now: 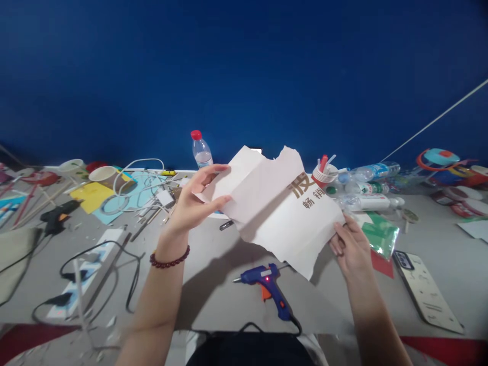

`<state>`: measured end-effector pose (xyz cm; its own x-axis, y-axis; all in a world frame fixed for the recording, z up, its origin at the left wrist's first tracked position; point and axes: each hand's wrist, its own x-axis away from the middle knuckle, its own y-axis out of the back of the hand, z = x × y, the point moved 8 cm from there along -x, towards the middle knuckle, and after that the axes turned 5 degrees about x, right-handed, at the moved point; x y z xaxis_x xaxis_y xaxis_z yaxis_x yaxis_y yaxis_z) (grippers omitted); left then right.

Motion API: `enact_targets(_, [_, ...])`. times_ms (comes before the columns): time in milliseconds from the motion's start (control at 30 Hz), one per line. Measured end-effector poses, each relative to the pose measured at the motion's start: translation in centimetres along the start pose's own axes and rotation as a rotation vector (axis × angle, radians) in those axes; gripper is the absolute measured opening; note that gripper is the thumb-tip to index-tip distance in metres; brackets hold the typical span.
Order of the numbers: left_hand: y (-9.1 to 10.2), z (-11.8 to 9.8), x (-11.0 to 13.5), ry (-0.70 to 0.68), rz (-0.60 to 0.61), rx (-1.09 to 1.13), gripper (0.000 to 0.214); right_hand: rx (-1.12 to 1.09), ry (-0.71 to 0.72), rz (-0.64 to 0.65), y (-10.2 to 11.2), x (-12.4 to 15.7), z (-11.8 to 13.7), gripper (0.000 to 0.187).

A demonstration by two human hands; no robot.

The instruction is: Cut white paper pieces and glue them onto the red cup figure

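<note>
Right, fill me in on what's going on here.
A person is holding up a ragged-edged white sheet with brown printed characters, the left hand gripping one side and the right hand the other. Below it, a blue glue gun lies on the cluttered table, its red light lit. A phone lies off to the right.

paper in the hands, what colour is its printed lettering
The lettering is golden brown on the white paper, seen in the head view.
</note>
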<state>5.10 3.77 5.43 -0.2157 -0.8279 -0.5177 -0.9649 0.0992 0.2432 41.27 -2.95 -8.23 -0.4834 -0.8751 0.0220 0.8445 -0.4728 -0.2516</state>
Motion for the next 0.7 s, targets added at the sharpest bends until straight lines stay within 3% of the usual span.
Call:
enact_targets(200, [-0.3,2.2,-0.5,0.164,0.029,0.221,0.05,-0.026,-0.035,-0.067,2.3,-0.4,-0.4,0.042])
enact_targets(400, [-1.6,5.2,-0.5,0.362,0.103,0.366,0.055,-0.057,-0.018,-0.095,2.7,-0.8,-0.9,0.04])
enact_targets(600, [-1.5,2.7,0.2,0.238,0.037,0.16,0.047,-0.113,-0.008,-0.083,1.9,-0.8,-0.3,0.042])
enact_targets(700, [-1.1,0.2,0.4,0.066,-0.056,-0.061,0.056,-0.11,-0.033,-0.047,1.7,-0.7,-0.6,0.039])
